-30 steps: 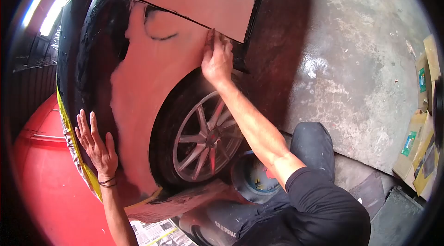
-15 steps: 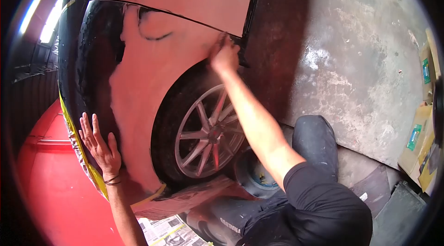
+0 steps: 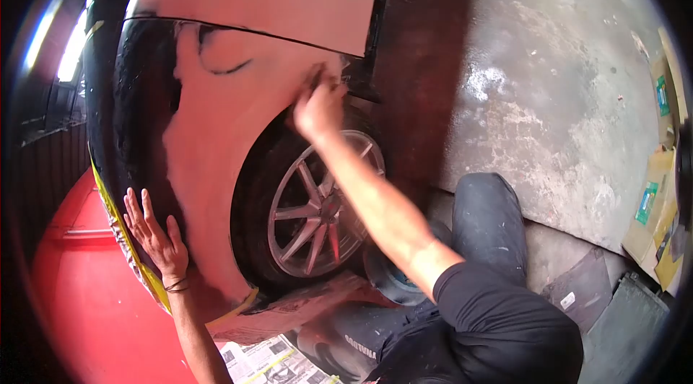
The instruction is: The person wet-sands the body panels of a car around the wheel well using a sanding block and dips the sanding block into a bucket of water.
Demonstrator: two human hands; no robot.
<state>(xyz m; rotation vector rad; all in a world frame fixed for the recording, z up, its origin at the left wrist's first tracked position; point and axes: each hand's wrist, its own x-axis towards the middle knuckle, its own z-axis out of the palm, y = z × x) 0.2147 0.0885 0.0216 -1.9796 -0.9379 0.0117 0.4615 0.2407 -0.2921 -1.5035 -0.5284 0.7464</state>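
My left hand (image 3: pixel 160 240) lies flat with spread fingers on the dark part of the car panel (image 3: pixel 209 138), close to its taped edge. Above the wheel arch, my right hand (image 3: pixel 320 106) is closed against the pale, matte part of that panel. Its fingers are blurred, and whatever they press on the surface is too unclear to name. Just below it is the spoked wheel (image 3: pixel 317 214) in its dark tyre. A curved dark mark shows on the panel to the left of my right hand.
A round tub (image 3: pixel 393 279) stands beside the wheel, partly behind my right arm. Newspaper (image 3: pixel 274 362) lies at the bottom. A red car surface (image 3: pixel 94 290) is at the left. Cardboard pieces (image 3: pixel 653 203) and a dark grey container (image 3: pixel 626 326) are at the right.
My right hand has moved left along the panel, away from the door-gap corner to above the wheel arch. My left hand stays on the dark area. The whole view has shifted slightly.
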